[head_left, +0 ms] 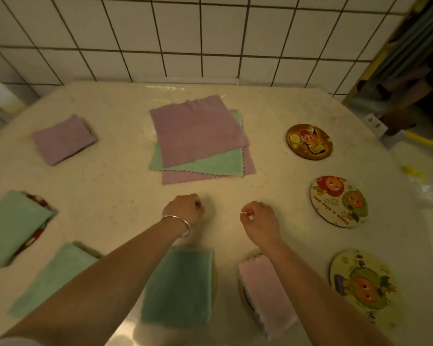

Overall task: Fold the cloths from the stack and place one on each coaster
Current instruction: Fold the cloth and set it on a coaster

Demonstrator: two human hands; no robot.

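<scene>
Hovering my left hand (184, 208) and right hand (259, 219) just short of the stack of flat purple and green scalloped cloths (200, 141), fingers curled on nothing, I risk dragging two layers together toward the three bare round cartoon coasters (309, 141).

We see matt, fuzzy fabric cloths in the stack (198, 138); glossy printed coasters (309, 141); a speckled, smooth countertop (115, 176); glazed wall tiles (180, 33); a shiny metal bangle (179, 224).
</scene>
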